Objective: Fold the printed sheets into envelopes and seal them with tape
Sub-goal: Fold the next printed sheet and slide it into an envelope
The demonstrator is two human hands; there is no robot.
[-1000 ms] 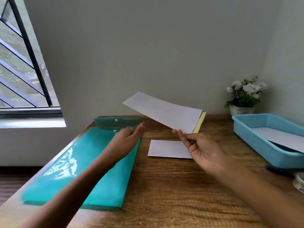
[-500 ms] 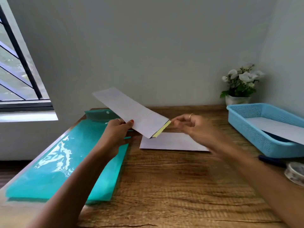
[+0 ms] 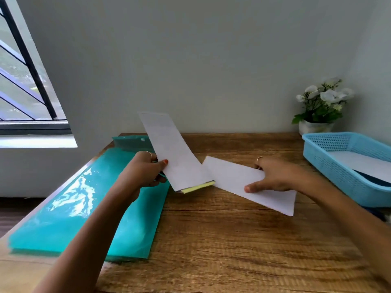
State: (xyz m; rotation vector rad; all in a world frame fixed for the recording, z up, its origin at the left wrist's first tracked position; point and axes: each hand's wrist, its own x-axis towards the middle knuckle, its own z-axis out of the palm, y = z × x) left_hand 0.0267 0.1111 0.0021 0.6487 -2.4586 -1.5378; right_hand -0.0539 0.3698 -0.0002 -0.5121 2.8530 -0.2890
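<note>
Pinching the long folded sheet (image 3: pixel 169 151) near its lower edge, the left hand (image 3: pixel 141 172) has its thumb on the white face and its fingers curled behind; the sheet tilts up toward the wall, and a yellow strip (image 3: pixel 197 187) shows at its bottom end. The right hand (image 3: pixel 273 176) holds the second folded sheet (image 3: pixel 249 182) by its far long edge, thumb laid flat on top and fingers tucked behind, so the paper hangs just above the table (image 3: pixel 211 250), its left corner almost meeting the first sheet.

To my eye the step is bringing the two pieces together. It would go best with both grips kept near the edges, the papers squared before anything is pressed, and no creasing in mid-air; setting them flat on the wood first seems wiser.

Both forearms reach forward from the near edge. The left wrist is cocked upward over the green plastic folder (image 3: pixel 84 208); the right is turned palm-down. A blue basket (image 3: pixel 338 166) with paper stands at the right, beside a potted plant (image 3: pixel 317 106).
</note>
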